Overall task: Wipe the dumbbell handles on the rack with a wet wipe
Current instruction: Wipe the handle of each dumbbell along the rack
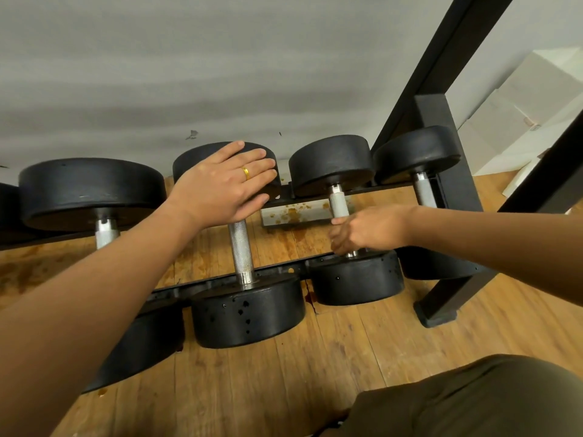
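Plainly, the right hand (366, 230) is doing the work. It is curled round the third handle (339, 203), low down near the front head (356, 279), with fingers and thumb wrapped round the knurled bar. That grip suits rubbing along the bar and round it. The wipe I cannot make out; if it is there, it is buried inside the fist.

The left hand (220, 184) lies flat with straight fingers, a ring (246, 173) on one, on the rear head (195, 156) of the dumbbell next to the left. It holds nothing. I judge it is a brace for leaning in, and perhaps it keeps that dumbbell from rolling.

Beyond the hands, four handles show, each lying front to back across the rack (271, 272). The heads sit outside the rails, which leaves every bar bare and easy to reach from above. The second handle (241, 247) is just beside the gripped one, the fourth (424, 192) is at the rack's right end, and the first (106, 230) is partly behind the left forearm.

Which bars are already clean cannot be told from their shine. The wooden floor (362, 342) below carries brown stains — so does a pale plate (293, 212) under the rack.
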`<state>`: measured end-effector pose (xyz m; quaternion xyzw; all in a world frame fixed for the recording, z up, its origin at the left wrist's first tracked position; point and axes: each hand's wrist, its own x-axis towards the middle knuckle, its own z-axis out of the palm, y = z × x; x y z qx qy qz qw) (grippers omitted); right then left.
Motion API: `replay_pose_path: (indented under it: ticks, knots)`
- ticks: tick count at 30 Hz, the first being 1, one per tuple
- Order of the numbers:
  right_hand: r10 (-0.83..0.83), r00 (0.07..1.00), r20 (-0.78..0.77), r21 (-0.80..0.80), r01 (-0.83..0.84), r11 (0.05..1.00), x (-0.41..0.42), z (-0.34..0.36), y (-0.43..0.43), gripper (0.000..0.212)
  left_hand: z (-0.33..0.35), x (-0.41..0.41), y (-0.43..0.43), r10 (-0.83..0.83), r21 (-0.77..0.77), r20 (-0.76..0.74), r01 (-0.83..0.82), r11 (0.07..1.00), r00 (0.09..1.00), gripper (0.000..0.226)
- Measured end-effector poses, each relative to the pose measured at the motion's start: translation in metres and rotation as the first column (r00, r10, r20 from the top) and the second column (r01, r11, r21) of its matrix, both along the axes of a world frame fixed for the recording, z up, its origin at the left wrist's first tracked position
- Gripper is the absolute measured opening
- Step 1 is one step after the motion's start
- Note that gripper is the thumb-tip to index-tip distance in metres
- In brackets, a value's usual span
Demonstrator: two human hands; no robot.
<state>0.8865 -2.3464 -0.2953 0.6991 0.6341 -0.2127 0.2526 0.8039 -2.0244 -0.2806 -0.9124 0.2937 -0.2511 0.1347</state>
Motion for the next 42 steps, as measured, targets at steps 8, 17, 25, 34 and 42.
replay_pose_path:
  ticks: [8, 17, 25, 34, 42]
  knots:
    - [-0.135, 0.987, 0.085, 0.270, 0.108, 0.957, 0.029, 0.006, 0.007, 0.061, 0.002, -0.001, -0.001, 0.008, 0.008, -0.009, -0.008, 1.000, 1.000, 0.051]
    - [0.069, 0.998, -0.015, 0.205, -0.064, 0.977, 0.013, -0.009, -0.010, 0.051, 0.002, 0.000, 0.000, -0.002, -0.003, -0.001, 0.002, 1.000, 1.000, 0.049]
    - [-0.021, 1.000, -0.004, 0.349, 0.021, 0.937, 0.017, 0.000, -0.008, 0.059, 0.005, -0.002, 0.000, 0.012, 0.012, -0.022, -0.012, 1.000, 1.000, 0.050]
    - [-0.452, 0.871, -0.195, 0.322, 0.492, 0.809, -0.009, 0.019, 0.013, 0.046, 0.020, -0.021, -0.005, 0.126, 0.113, -0.205, -0.104, 0.988, 0.971, 0.064]
    - [-0.686, 0.578, -0.441, 0.505, 0.792, 0.342, -0.066, 0.032, 0.080, 0.035, 0.029, -0.114, 0.070, 0.288, 0.111, -0.214, -0.270, 0.957, 0.933, 0.068]
